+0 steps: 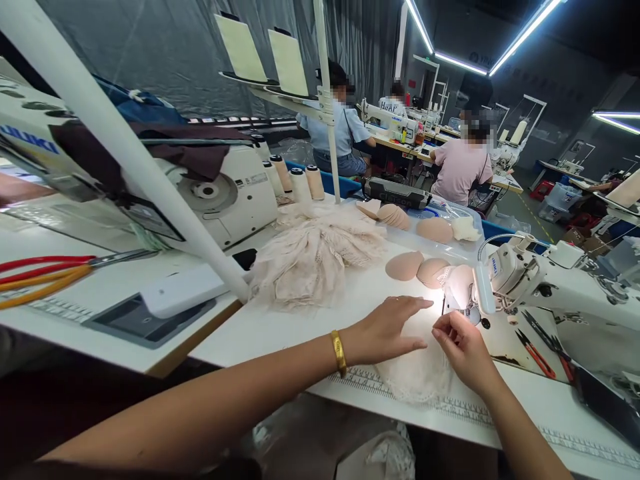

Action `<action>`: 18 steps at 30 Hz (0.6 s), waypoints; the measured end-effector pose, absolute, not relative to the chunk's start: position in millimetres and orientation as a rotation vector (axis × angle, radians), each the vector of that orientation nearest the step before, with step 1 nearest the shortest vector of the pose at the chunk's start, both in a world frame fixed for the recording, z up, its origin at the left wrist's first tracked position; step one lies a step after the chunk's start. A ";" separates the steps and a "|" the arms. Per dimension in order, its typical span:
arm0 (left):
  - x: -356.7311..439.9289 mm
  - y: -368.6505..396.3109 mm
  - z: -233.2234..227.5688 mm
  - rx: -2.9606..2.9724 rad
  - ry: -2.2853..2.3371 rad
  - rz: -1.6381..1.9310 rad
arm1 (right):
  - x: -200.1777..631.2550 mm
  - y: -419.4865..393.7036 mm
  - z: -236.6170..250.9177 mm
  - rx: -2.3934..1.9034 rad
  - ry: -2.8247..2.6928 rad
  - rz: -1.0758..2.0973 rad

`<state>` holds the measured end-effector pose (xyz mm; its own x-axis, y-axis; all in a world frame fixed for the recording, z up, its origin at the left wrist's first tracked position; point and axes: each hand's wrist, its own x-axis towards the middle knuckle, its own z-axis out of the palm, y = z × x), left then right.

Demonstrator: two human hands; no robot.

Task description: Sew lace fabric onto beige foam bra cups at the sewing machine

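While the small lamp (pixel 484 288) throws its glare onto the sewing bed, I can see the pale lace fabric (pixel 417 380) lying on the white table (pixel 240 333), just in front of the sewing machine (pixel 565 277), its near edge draped across the ruler strip (pixel 473 410); the left hand (pixel 387 331) is at the fabric's left side, thumb and fingers spread well apart, gripping nothing that I can make out, and whether its palm presses down I cannot tell; the right hand (pixel 463 343) has thumb and forefinger pinched together on the fabric's edge, close to the needle area; to do this well, I would say, keep that pinch light, so the lace doesn't stretch, and let the spread left hand smooth the cloth flat, with its fingertips well clear of the needle; the glare bleaches the weave, so the edge deserves a close look before any stitch; the beige cups (pixel 405 265) lie just behind, the heap of lace (pixel 310 260) sits off to the left, and the orange-handled snips (pixel 534 353) rest right of the working hand, best left where no loose lace can catch on them
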<state>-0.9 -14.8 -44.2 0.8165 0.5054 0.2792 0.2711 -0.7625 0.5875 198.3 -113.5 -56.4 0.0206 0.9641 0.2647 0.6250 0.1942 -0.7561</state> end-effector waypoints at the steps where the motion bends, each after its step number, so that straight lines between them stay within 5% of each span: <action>1: 6.4 -13.8 -44.4 2.387 0.557 0.524 | 197.3 -116.6 -55.3 -1.493 -1.659 0.601; 6: 31.7 -10.3 -38.9 1.951 0.541 0.278 | 227.0 -138.8 -55.7 -1.575 -1.431 0.553; 12: 35.5 -9.5 -36.1 1.797 0.520 0.252 | 343.7 -193.0 -76.8 -2.145 -1.456 -0.397; 18: 41.4 -15.2 -35.5 1.669 0.526 0.270 | 347.4 -207.9 -90.1 -2.194 -1.438 -0.233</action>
